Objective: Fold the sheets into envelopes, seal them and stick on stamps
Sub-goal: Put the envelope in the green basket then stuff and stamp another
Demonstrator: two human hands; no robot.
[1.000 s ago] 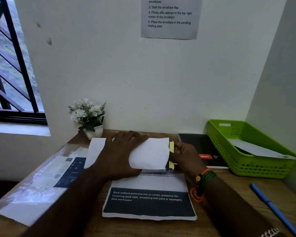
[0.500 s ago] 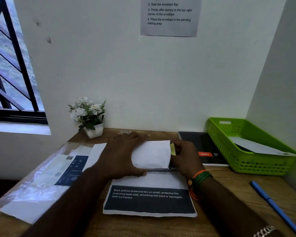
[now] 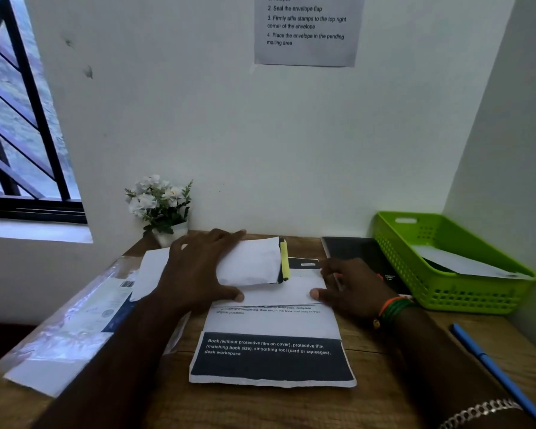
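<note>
Left hand (image 3: 203,274): lying flat with fingers spread over the left part of a folded white sheet (image 3: 254,264), thumb reaching along its near edge; pressing, not curling round it.
Right hand (image 3: 351,289): resting on the desk at the right edge of the papers, fingers loosely extended and touching the printed sheet (image 3: 273,345); holding nothing. Orange and green bangles sitting at the wrist.
Hands relative to each other: apart, one at each side of the folded sheet.
Folded white sheet: lying at the far end of the printed sheet, its right end lifting slightly off the paper below.
Yellow strip (image 3: 284,261): standing along the right edge of the folded sheet, beside a dark band; what it is cannot be told.
Printed sheet: lying flat at desk centre, dark block of white lettering facing the person.
Wooden desk (image 3: 384,382): bearing all items.
Green basket (image 3: 446,289): sitting at far right, holding a white paper (image 3: 461,263).
Black notebook (image 3: 359,255): lying between basket and papers.
Blue pen (image 3: 489,366): lying at the right edge.
Flower pot (image 3: 160,205): standing against the wall, far left.
Plastic-wrapped papers (image 3: 75,320): lying at left.
Wall notice (image 3: 307,29): hanging above.
</note>
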